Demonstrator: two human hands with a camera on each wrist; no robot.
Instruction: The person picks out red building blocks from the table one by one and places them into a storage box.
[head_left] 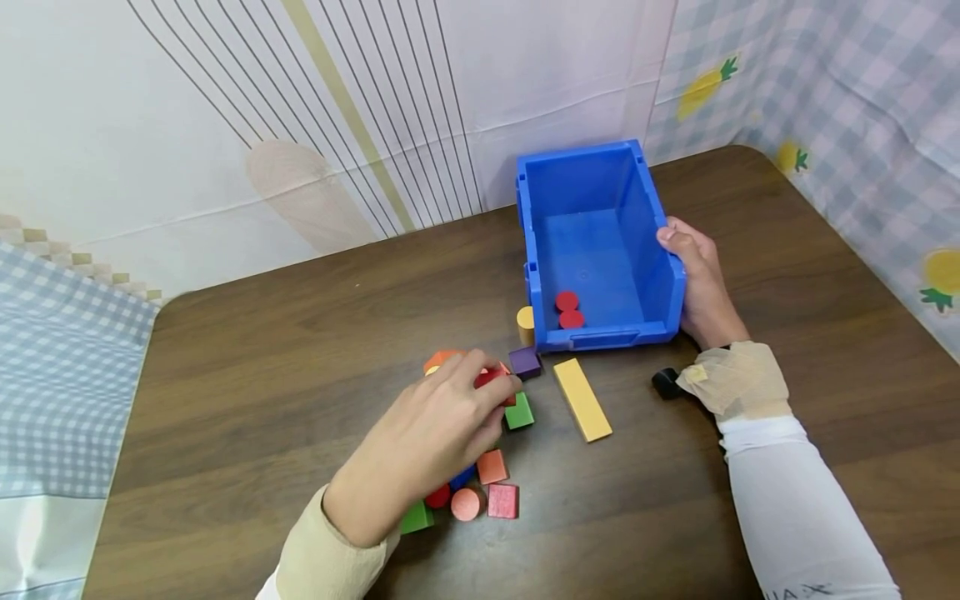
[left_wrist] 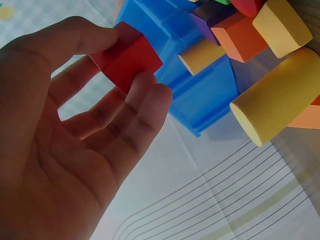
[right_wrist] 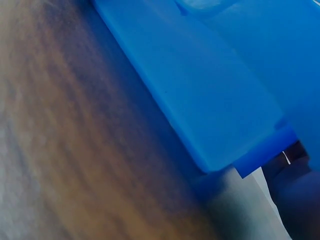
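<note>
My left hand (head_left: 442, 417) pinches a red block (left_wrist: 127, 57) between thumb and fingertips, above the loose blocks in the middle of the table. In the left wrist view the block's angled faces show between the fingers. My right hand (head_left: 701, 279) grips the right wall of a blue plastic bin (head_left: 607, 337), thumb over the rim. Two red round blocks (head_left: 567, 302) lie in the bin near its front. A purple block (head_left: 525, 362) and a green block (head_left: 519, 412) sit just beyond the left fingertips. The right wrist view is filled mostly by the bin's blue side.
A yellow cylinder (head_left: 526, 325) stands against the bin's left side. One long yellow block (head_left: 583, 400) lies in front of the bin. Pink, orange, red and green blocks (head_left: 502, 501) are scattered near the left wrist. Patterned cloth (head_left: 300, 100) hangs behind the wooden table (head_left: 262, 350).
</note>
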